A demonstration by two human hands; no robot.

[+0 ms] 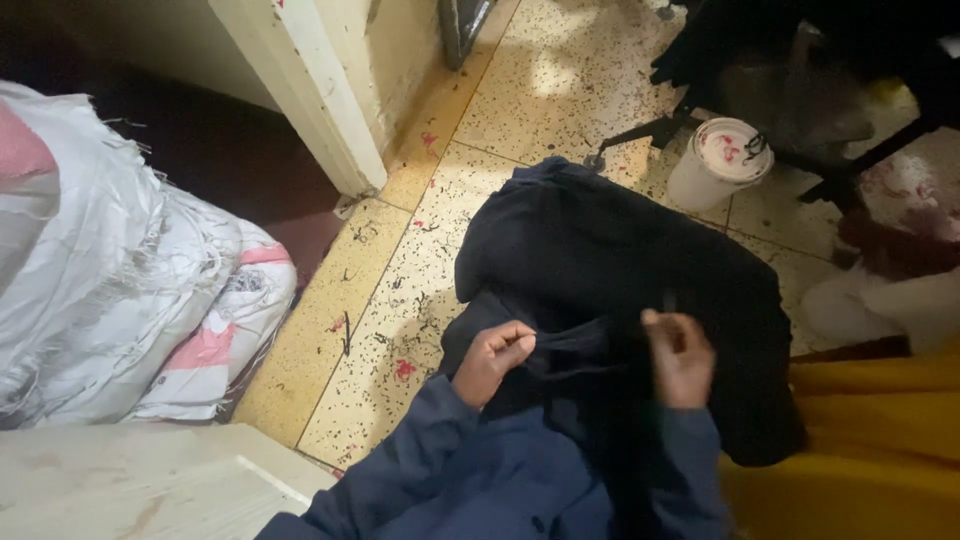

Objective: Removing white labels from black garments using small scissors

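Observation:
A dark navy cloth (610, 250) lies bunched over my lap and reaches onto the speckled tile floor. My left hand (492, 358) pinches a fold of the cloth at its near edge, fingers closed on the fabric. My right hand (680, 355) holds the same cloth a little to the right, fingers curled around a raised bit of it. Both forearms wear blue sleeves. Any small thing between the fingers is too dark to make out.
White and pink woven sacks (120, 290) are piled at the left. A white lidded bucket (718, 162) stands on the floor beyond the cloth, beside black chair legs (650, 130). A yellow cloth (860, 450) lies at the right, a pale board (130, 480) at the bottom left.

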